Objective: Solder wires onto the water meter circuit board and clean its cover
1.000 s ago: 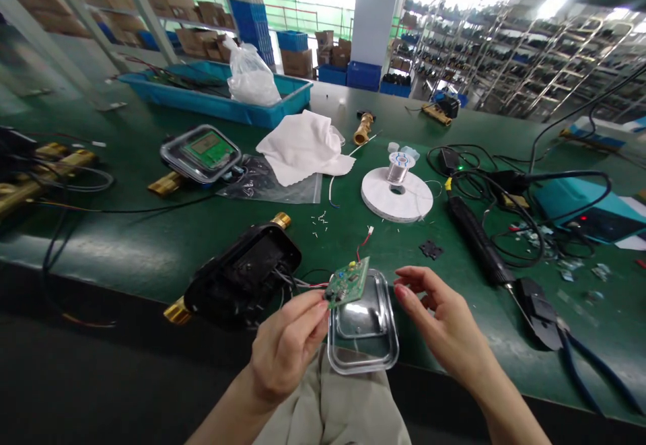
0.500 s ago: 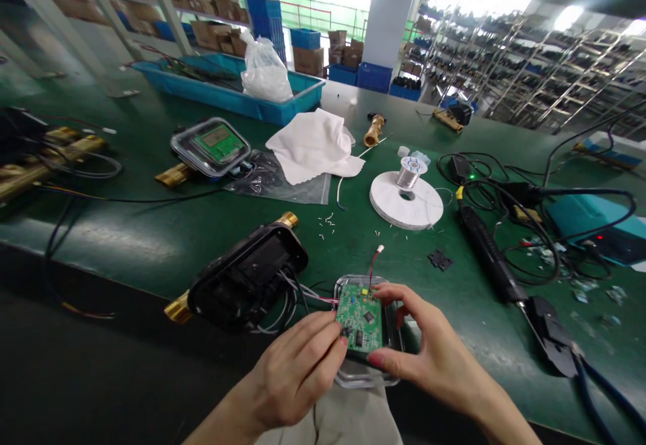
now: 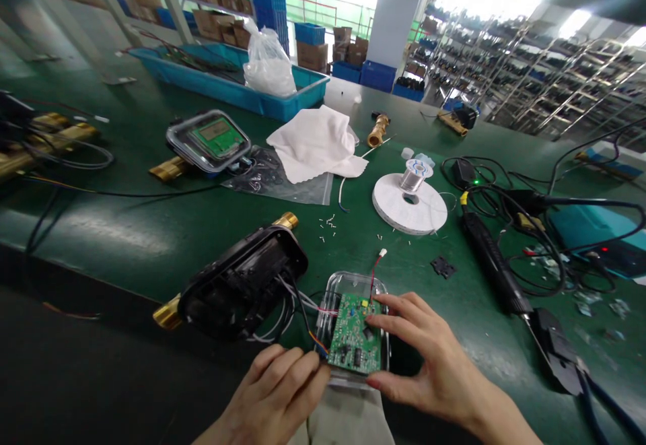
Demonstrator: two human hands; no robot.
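A green circuit board point(image 3: 356, 337) lies in a clear plastic case point(image 3: 348, 282) at the table's front edge. My right hand point(image 3: 428, 357) grips the board and case from the right, with fingers over the board's right side and thumb at the lower edge. My left hand point(image 3: 282, 388) is closed at the case's lower left corner, by coloured wires point(image 3: 317, 343); what its fingertips pinch is hidden. A short red-black lead with a white plug point(image 3: 382, 252) rises from the board. Grey and black cables join a black meter housing point(image 3: 247, 277) with brass ends to the board.
Small screws point(image 3: 328, 224) lie beyond the case. To the right are a solder spool point(image 3: 414, 174) on a white reel point(image 3: 388, 206), a black electric screwdriver point(image 3: 487, 253) and blue-handled pliers point(image 3: 555, 351). A white cloth point(image 3: 313, 142) and blue tray point(image 3: 275, 105) stand behind.
My left hand has moved left and down from the board's left edge to the case's lower corner, uncovering coloured wires. My right fingers have shifted further onto the board. The board sits slightly lower.
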